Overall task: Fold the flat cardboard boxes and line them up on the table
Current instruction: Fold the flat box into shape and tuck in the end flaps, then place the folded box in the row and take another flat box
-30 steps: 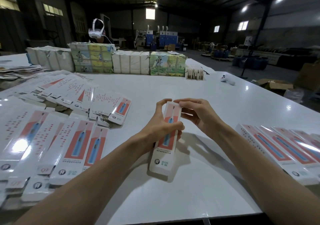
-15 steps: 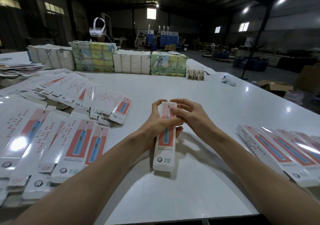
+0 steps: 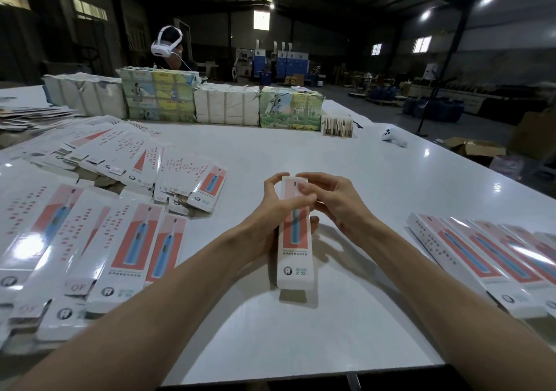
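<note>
While both hands work on it, the box (image 3: 296,258) sits over the near middle of the worktop (image 3: 301,156). Its far end is raised and its near end is low. Whether that low end touches the worktop I cannot tell.

The left hand (image 3: 270,210) grips the box around its upper half. Its fingers (image 3: 314,220) curl behind the box and show past the right edge, and the thumb reaches up beside the far end. The right hand (image 3: 334,207) pinches that far end between narrow fingertips, apparently tucking the closure.

The box looks like thin, glossy card, so it is probably very light. It should be stiff along its creases but easy to dent on the broad printed face. The shiny coating likely makes it slippery under a loose grip. The long edges and corners seem the best places to hold it, where the folded walls brace each other. The flaps want only fingertip pressure near their fold lines, and a hard squeeze mid-panel could buckle the sleeve.

The flat boxes (image 3: 90,234) lie spread and overlapping across the left part of the worktop. The folded boxes (image 3: 487,252) lie side by side along its near right edge, and this one probably belongs next to them.
</note>
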